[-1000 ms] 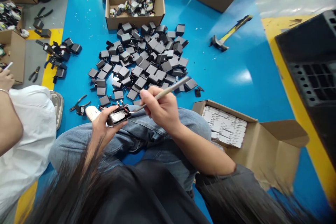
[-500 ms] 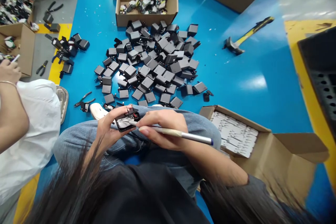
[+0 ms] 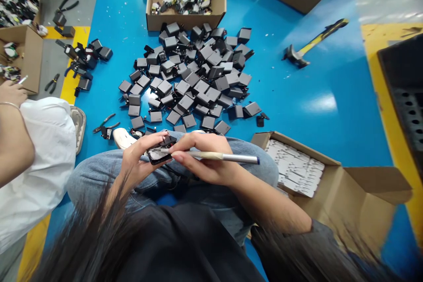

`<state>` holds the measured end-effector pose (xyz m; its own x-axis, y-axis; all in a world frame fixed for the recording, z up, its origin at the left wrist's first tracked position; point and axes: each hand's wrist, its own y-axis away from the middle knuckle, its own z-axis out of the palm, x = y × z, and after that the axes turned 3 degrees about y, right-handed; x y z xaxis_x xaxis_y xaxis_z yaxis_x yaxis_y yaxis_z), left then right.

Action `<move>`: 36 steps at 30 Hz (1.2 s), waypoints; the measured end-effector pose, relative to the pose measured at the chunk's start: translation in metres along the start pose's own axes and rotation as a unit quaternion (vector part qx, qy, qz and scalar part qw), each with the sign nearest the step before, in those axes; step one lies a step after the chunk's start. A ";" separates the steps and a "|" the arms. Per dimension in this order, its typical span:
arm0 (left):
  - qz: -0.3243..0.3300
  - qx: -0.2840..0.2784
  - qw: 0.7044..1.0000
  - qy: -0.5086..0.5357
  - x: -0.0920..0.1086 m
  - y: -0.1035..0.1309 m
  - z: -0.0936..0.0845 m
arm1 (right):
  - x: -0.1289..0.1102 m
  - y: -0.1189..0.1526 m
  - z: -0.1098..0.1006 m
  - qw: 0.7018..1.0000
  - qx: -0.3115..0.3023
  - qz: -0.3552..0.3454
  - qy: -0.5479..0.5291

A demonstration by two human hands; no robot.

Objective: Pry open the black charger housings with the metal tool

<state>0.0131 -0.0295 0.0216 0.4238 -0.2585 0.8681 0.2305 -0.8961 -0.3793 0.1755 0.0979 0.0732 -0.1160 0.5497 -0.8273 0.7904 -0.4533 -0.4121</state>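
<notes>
Now, L hand (image 3: pixel 140 156): grip closed round blk case (image 3: pixel 155 162), over lap (image 3: pixel 161 178), innards facing up.
R hand (image 3: pixel 206 161): grip pinched on pen-shaped tool (image 3: pixel 228 157), tip at white part (image 3: pixel 156 156) inside case.
Grey boxes (image 3: pixel 201 87): heaped on blue floor (image 3: pixel 297 110), beyond hands.
Carton (image 3: pixel 330 178): w/ white pcs (image 3: pixel 295 168), by R knee (image 3: pixel 266 161).

blue floor (image 3: pixel 291 97) | heaped grey casings (image 3: pixel 200 87) | hammer (image 3: pixel 312 45) | pliers (image 3: pixel 100 128) | cardboard box (image 3: pixel 185 22)

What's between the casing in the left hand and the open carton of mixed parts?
The head view shows a heap of gray casings on the blue floor between the held casing and that carton.
</notes>
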 end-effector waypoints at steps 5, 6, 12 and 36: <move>-0.011 -0.002 1.000 -0.029 0.000 0.003 -0.001 | 0.000 -0.002 0.000 1.000 0.004 0.024 -0.012; -0.015 -0.005 0.999 -0.034 0.000 0.003 -0.001 | 0.000 -0.002 0.000 1.000 0.003 0.025 -0.013; -0.001 -0.001 0.999 -0.033 0.001 0.002 -0.001 | -0.001 -0.001 0.000 1.000 0.004 0.018 0.004; 0.005 -0.011 0.996 -0.086 0.001 0.002 -0.003 | 0.001 0.001 0.005 0.994 -0.006 -0.020 0.108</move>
<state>0.0115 -0.0322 0.0227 0.5697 -0.2032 0.7963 0.2074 -0.9021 -0.3785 0.1736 0.0947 0.0704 -0.0163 0.7059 -0.7082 0.7952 -0.4202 -0.4371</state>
